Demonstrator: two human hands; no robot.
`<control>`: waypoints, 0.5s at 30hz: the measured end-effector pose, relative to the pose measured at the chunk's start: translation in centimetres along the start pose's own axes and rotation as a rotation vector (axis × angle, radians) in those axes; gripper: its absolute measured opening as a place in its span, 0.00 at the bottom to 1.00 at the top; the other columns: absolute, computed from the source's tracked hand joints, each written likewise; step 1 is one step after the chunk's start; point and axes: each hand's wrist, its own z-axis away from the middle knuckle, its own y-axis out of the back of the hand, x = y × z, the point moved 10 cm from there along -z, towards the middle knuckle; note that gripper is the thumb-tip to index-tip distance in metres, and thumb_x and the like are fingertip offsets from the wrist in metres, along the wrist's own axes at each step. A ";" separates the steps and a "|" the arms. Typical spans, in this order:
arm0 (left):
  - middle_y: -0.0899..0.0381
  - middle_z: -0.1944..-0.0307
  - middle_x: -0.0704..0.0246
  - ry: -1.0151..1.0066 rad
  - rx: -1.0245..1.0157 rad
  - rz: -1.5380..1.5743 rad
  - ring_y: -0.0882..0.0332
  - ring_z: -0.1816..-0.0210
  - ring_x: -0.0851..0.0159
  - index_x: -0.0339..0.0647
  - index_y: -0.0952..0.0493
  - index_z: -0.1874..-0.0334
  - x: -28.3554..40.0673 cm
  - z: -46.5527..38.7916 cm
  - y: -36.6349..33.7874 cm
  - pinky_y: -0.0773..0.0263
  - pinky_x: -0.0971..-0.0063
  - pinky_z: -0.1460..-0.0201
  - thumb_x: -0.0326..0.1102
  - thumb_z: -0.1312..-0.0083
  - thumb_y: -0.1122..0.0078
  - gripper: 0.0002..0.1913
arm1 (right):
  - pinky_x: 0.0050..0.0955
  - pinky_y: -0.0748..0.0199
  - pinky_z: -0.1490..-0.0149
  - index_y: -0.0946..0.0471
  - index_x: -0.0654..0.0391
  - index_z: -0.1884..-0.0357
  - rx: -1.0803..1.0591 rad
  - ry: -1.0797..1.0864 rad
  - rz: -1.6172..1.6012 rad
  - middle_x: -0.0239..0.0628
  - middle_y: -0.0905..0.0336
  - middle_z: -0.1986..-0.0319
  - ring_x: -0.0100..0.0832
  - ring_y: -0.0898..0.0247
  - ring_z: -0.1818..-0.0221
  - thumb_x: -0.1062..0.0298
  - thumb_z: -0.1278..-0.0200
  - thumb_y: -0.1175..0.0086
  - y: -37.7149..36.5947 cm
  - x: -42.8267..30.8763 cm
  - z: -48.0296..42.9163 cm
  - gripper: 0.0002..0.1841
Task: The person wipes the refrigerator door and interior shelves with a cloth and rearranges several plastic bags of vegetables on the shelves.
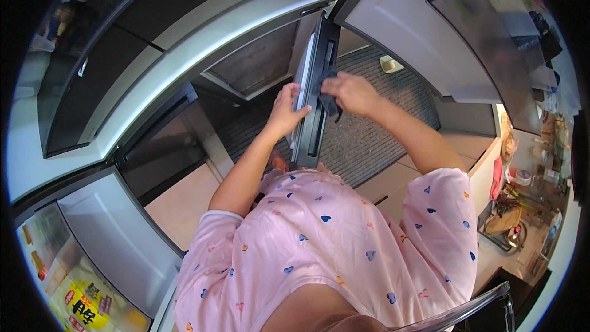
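Note:
A lower refrigerator door (306,152) stands open in front of my body, its narrow dark upper edge with recessed slots facing up. My left hand (286,115) grips the gasket side of this edge, thumb on top and fingers apart. My right hand (352,93) holds a dark grey cloth (328,97) pressed against the same edge from the right. The cloth hides part of the edge beneath it.
Upper refrigerator doors with shelves stand open at right (405,23) and lower left (120,235). Below lies a dark ribbed mat (378,133) with a small pale container (391,64) on it. A cluttered counter (488,258) runs along the right.

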 end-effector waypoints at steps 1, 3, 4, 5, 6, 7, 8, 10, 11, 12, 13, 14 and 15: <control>0.28 0.46 0.58 0.005 0.005 0.004 0.27 0.46 0.56 0.43 0.35 0.37 0.0 0.1 0.1 0.30 0.63 0.41 0.33 0.46 0.28 0.35 | 0.34 0.24 0.46 0.19 0.55 0.50 0.025 -0.017 0.006 0.33 0.20 0.47 0.40 0.26 0.53 0.75 0.55 0.37 0.5 1.4 -0.9 0.24; 0.29 0.46 0.57 -0.044 0.034 -0.045 0.30 0.44 0.54 0.42 0.36 0.36 0.8 0.1 0.4 0.33 0.61 0.39 0.34 0.45 0.29 0.35 | 0.35 0.24 0.45 0.19 0.55 0.50 0.075 -0.049 0.039 0.33 0.20 0.47 0.40 0.25 0.53 0.76 0.52 0.40 0.7 4.4 -2.4 0.22; 0.30 0.46 0.57 -0.069 0.051 -0.115 0.30 0.44 0.54 0.41 0.37 0.36 1.7 0.3 0.5 0.33 0.61 0.39 0.33 0.44 0.29 0.34 | 0.35 0.24 0.45 0.19 0.55 0.50 0.120 -0.059 0.073 0.33 0.20 0.47 0.39 0.25 0.53 0.75 0.50 0.42 1.1 5.4 -3.0 0.21; 0.31 0.45 0.58 -0.094 0.066 -0.186 0.31 0.44 0.55 0.40 0.37 0.36 2.7 0.6 0.6 0.34 0.61 0.39 0.33 0.43 0.30 0.34 | 0.36 0.25 0.44 0.19 0.55 0.50 0.165 -0.070 0.106 0.33 0.21 0.46 0.39 0.25 0.52 0.75 0.48 0.44 1.3 6.1 -3.3 0.20; 0.32 0.44 0.55 -0.106 0.096 -0.254 0.33 0.41 0.50 0.40 0.36 0.36 4.6 1.4 0.8 0.37 0.58 0.36 0.35 0.43 0.30 0.33 | 0.37 0.21 0.49 0.20 0.57 0.49 0.147 -0.143 0.132 0.33 0.22 0.46 0.40 0.24 0.53 0.74 0.45 0.46 1.4 6.8 -3.7 0.19; 0.32 0.44 0.55 -0.130 0.131 -0.278 0.34 0.41 0.50 0.40 0.36 0.36 4.7 1.5 1.1 0.38 0.58 0.36 0.35 0.43 0.30 0.33 | 0.37 0.20 0.51 0.20 0.57 0.49 0.181 -0.167 0.188 0.33 0.22 0.46 0.40 0.24 0.53 0.73 0.44 0.47 1.7 6.7 -3.9 0.18; 0.33 0.43 0.55 -0.154 0.164 -0.302 0.35 0.40 0.49 0.41 0.36 0.36 4.5 1.5 1.2 0.38 0.57 0.35 0.35 0.42 0.31 0.33 | 0.37 0.19 0.53 0.21 0.57 0.49 0.216 -0.192 0.244 0.33 0.23 0.46 0.40 0.24 0.53 0.73 0.43 0.48 2.0 6.5 -4.0 0.18; 0.33 0.44 0.54 -0.201 0.208 -0.310 0.36 0.40 0.48 0.42 0.36 0.37 5.0 1.4 2.0 0.39 0.57 0.36 0.35 0.41 0.32 0.31 | 0.36 0.17 0.60 0.21 0.58 0.50 0.293 -0.219 0.412 0.36 0.22 0.48 0.42 0.23 0.56 0.70 0.41 0.49 2.3 5.4 -4.3 0.16; 0.33 0.43 0.55 -0.177 0.191 -0.332 0.35 0.40 0.47 0.42 0.36 0.37 4.8 1.4 2.3 0.38 0.56 0.36 0.34 0.40 0.33 0.30 | 0.36 0.17 0.59 0.20 0.58 0.50 0.254 -0.287 0.431 0.38 0.22 0.48 0.42 0.22 0.57 0.71 0.42 0.49 1.8 5.5 -4.5 0.17; 0.33 0.42 0.55 -0.194 0.193 -0.361 0.35 0.40 0.46 0.42 0.35 0.37 5.1 1.5 2.6 0.38 0.56 0.36 0.33 0.40 0.32 0.30 | 0.37 0.18 0.57 0.20 0.59 0.50 0.215 -0.355 0.450 0.40 0.21 0.49 0.42 0.21 0.58 0.71 0.43 0.49 1.8 5.1 -4.7 0.17; 0.33 0.42 0.55 -0.212 0.194 -0.390 0.35 0.40 0.46 0.42 0.35 0.37 5.4 1.5 2.8 0.38 0.56 0.36 0.33 0.40 0.32 0.30 | 0.38 0.18 0.56 0.20 0.59 0.50 0.176 -0.423 0.468 0.42 0.20 0.49 0.43 0.21 0.59 0.72 0.44 0.48 1.9 5.2 -4.6 0.18; 0.33 0.41 0.55 -0.227 0.203 -0.404 0.35 0.41 0.46 0.43 0.35 0.37 5.6 1.4 3.0 0.38 0.56 0.37 0.33 0.41 0.32 0.30 | 0.38 0.17 0.60 0.15 0.56 0.61 0.100 -0.429 0.466 0.43 0.16 0.59 0.45 0.18 0.64 0.70 0.41 0.47 -0.3 7.3 -4.9 0.11; 0.33 0.41 0.55 -0.227 0.229 -0.414 0.35 0.41 0.45 0.43 0.35 0.38 5.5 1.5 3.6 0.38 0.55 0.37 0.33 0.41 0.32 0.30 | 0.40 0.17 0.58 0.14 0.55 0.64 -0.227 -0.654 0.317 0.44 0.15 0.60 0.44 0.16 0.58 0.71 0.39 0.48 0.7 8.1 -3.8 0.10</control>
